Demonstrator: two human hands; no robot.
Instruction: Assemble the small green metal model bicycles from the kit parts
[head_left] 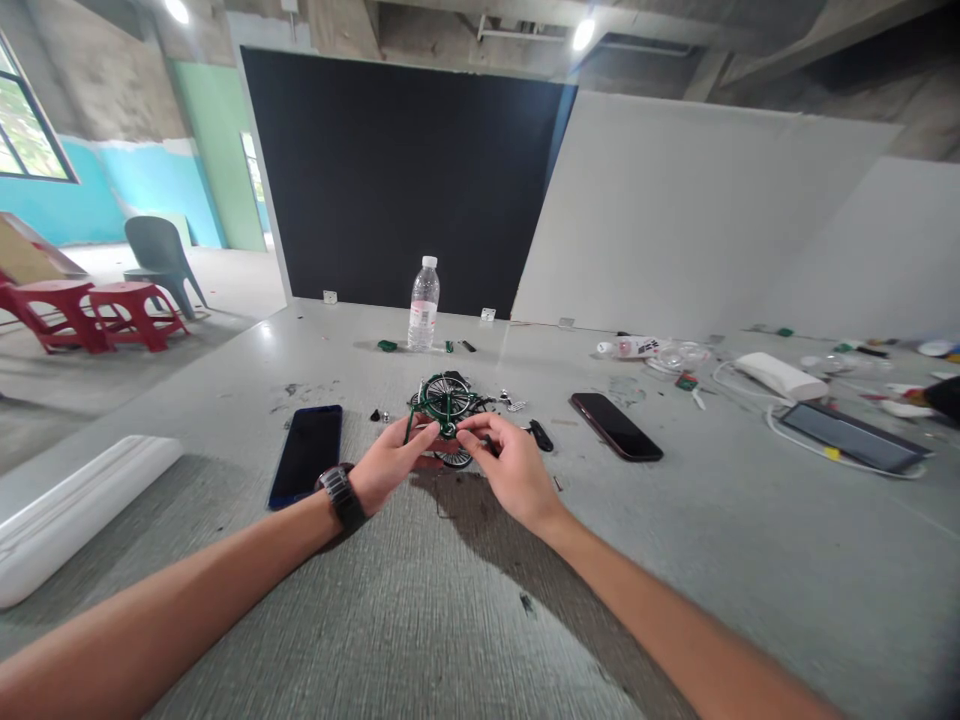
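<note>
A small green model bicycle (448,395) with thin-spoked wheels is in the middle of the table, held between both hands. My left hand (395,455), with a dark watch on its wrist, is closed around the frame from the left, thumb near the round crank part. From the right, my right hand (514,468) pinches at the same spot, its thumb and forefinger against the bicycle. Whether a tiny separate part sits in that pinch is hidden. Beyond the right hand lie a black part (540,436) and small silvery pieces (512,402).
A clear water bottle (424,310) stands behind the bicycle. Phones lie left (306,455) and right (617,427). A long white object (82,515) occupies the left edge. At right are a dark-screened device (855,437), a white box (780,377) and cables. Black and white panels border the back.
</note>
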